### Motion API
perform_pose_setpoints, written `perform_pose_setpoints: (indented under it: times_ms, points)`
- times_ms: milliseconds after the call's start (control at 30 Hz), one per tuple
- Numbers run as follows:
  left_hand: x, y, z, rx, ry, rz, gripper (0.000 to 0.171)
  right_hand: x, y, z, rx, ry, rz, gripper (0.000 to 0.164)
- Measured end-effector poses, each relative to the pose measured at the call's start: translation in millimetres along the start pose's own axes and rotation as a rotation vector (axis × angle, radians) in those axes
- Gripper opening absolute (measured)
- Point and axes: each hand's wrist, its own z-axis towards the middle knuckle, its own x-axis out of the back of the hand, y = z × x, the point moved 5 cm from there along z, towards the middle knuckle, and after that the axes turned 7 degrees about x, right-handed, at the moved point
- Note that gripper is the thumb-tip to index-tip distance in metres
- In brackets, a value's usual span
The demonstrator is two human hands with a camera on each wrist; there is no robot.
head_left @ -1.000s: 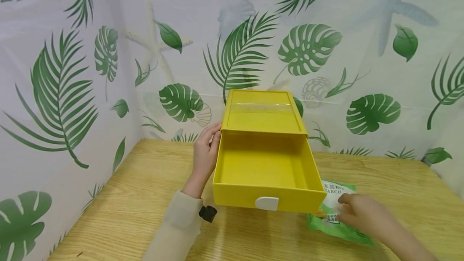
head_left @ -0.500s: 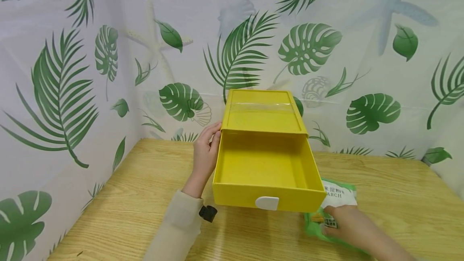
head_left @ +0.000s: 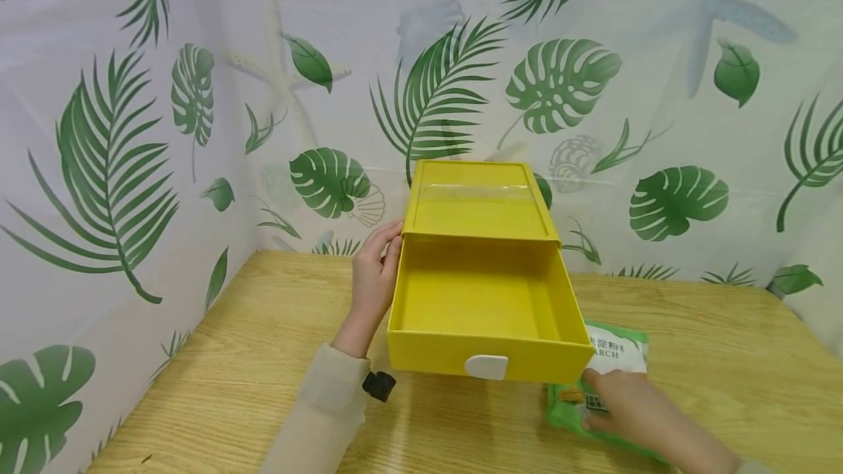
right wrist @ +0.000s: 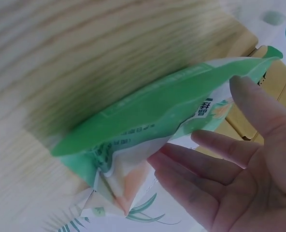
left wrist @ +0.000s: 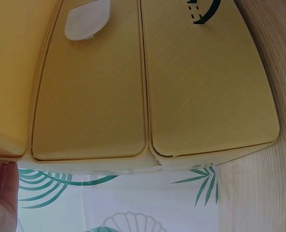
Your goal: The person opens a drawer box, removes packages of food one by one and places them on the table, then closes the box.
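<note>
A yellow drawer unit (head_left: pixel 484 200) stands in the middle, its top drawer (head_left: pixel 474 291) pulled out and bare inside. On that drawer's front is a white handle (head_left: pixel 486 367). My left hand (head_left: pixel 374 273) rests against the unit's left side, fingers fairly straight near the top edge. In the left wrist view only part of that hand (left wrist: pixel 3 198) shows. At the drawer's right front corner, my right hand (head_left: pixel 628 404) holds a green and white bag of starch (head_left: pixel 615 348). In the right wrist view, thumb and fingers spread along the bag (right wrist: pixel 148 111), which lies tilted.
Below the pulled-out drawer are two shut drawer fronts (left wrist: pixel 92 92), one with a white handle and one with a dark slotted piece (left wrist: pixel 201 13). The wooden table (head_left: pixel 263 357) runs beneath. A leaf-patterned sheet (head_left: pixel 593 13) hangs behind and at the left.
My right hand has moved left and down over the bag, and the bag's lower edge has slid slightly left. Left hand, drawer unit and drawer keep their places.
</note>
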Motion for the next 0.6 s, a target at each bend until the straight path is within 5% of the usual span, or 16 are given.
perform_pose_setpoints:
  times_ms: [400, 600]
  points:
    - [0.4, 1.2, 0.2, -0.003, -0.001, -0.002, 0.025, 7, 3, 9, 0.093, 0.018, 0.037, 0.049]
    - [0.3, 1.1, 0.1, 0.004, -0.005, 0.000, 0.025, 11, 6, 15, 0.045, 0.009, 0.054, 0.049]
